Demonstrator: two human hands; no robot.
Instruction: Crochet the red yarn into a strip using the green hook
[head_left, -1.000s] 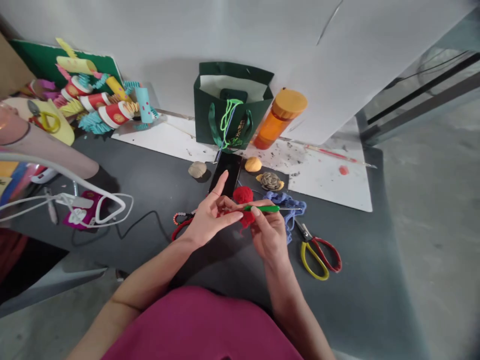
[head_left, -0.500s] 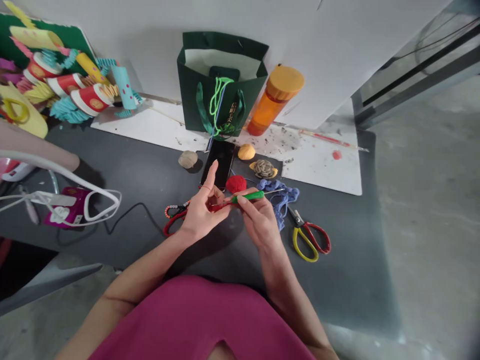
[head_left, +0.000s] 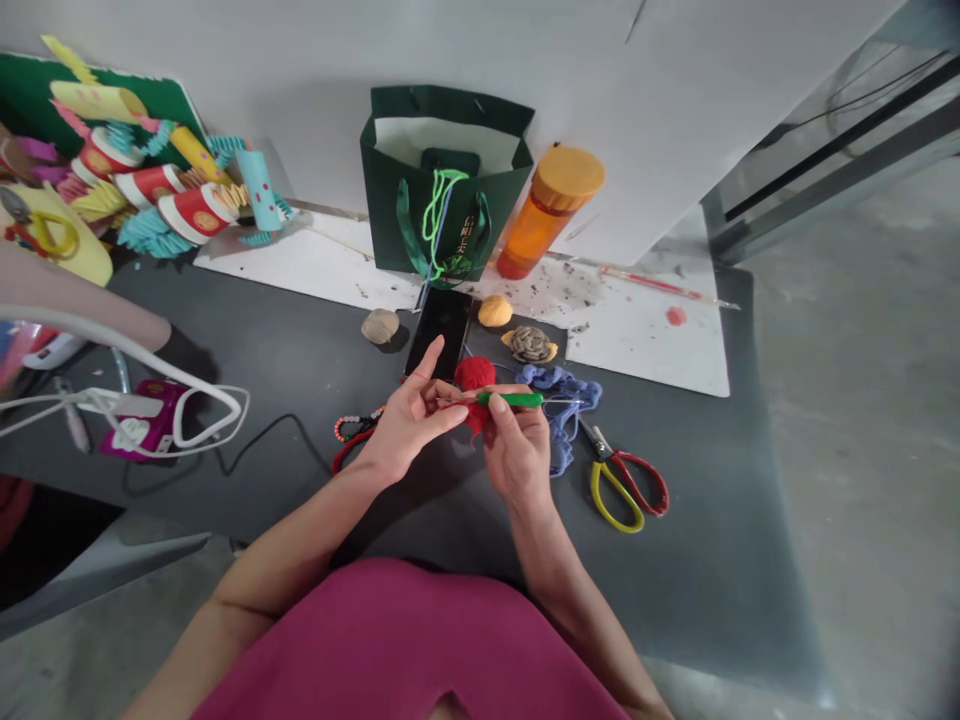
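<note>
My right hand (head_left: pixel 519 445) grips a crochet hook by its green handle (head_left: pixel 519 400), its bare metal shaft reaching out to the right. Pinched between the thumb and fingers of my left hand (head_left: pixel 401 425) is a small piece of red yarn work (head_left: pixel 475 414), partly hidden by the fingers; that index finger sticks up. Both hands meet at the red piece, where the hook's other end is. Just beyond them lies a red ball of yarn (head_left: pixel 474 373). Blue crocheted yarn (head_left: pixel 564 392) rests right of my right hand.
Scissors (head_left: pixel 626 485) with red and yellow handles lie at right. Behind my hands are a phone (head_left: pixel 439 330), a yellow yarn ball (head_left: pixel 495 311), a crocheted flower (head_left: pixel 530 345), a green paper bag (head_left: pixel 420 215) and an orange bottle (head_left: pixel 541 220). A white cable (head_left: pixel 206 385) loops at left.
My right hand has turned slightly, so the hook has gone from slanting upward to nearly level. My left hand keeps its pinch on the red work. The whole view has shifted a little.
</note>
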